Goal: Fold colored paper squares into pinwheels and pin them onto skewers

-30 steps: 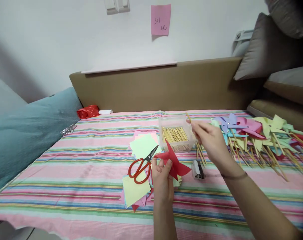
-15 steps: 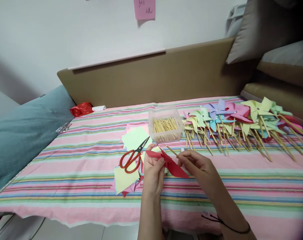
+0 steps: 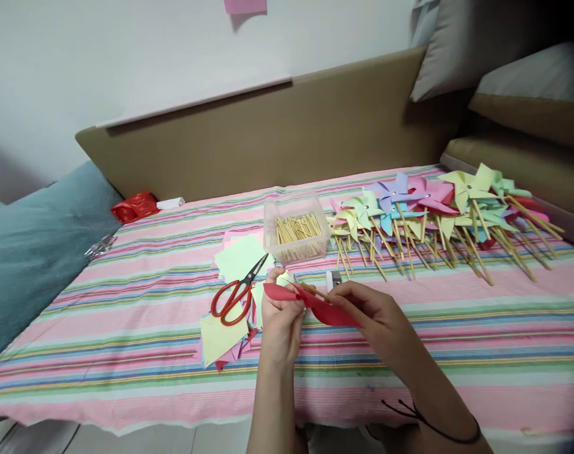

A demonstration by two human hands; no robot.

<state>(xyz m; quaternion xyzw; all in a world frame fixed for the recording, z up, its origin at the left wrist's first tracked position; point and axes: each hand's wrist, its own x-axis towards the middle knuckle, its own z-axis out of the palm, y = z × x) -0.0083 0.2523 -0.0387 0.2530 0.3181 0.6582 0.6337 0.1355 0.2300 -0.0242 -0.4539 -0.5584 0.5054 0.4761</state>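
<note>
My left hand point(image 3: 283, 318) pinches a red paper pinwheel point(image 3: 332, 313) near its middle. Between the fingers of my right hand point(image 3: 369, 309) is a thin wooden stick point(image 3: 321, 294), its far end at the back of the pinwheel's centre. Whether the stick's tip is fixed there is hidden by the paper. Left of my left hand lie red-handled scissors point(image 3: 237, 296), resting on paper squares point(image 3: 223, 337). Beyond both hands stands a clear plastic box point(image 3: 294, 252) of wooden sticks.
Finished pinwheels point(image 3: 426, 195) in several colours are heaped at the right. A small white and grey object point(image 3: 333, 280) lies just past my right hand. A red plastic bag point(image 3: 135, 208) sits at the far left by a blue cushion point(image 3: 45, 233). A striped cloth point(image 3: 126, 353) covers the surface.
My right hand has brought the stick in toward the pinwheel's centre, and the pinwheel has tipped flatter. The whole view has shifted slightly.
</note>
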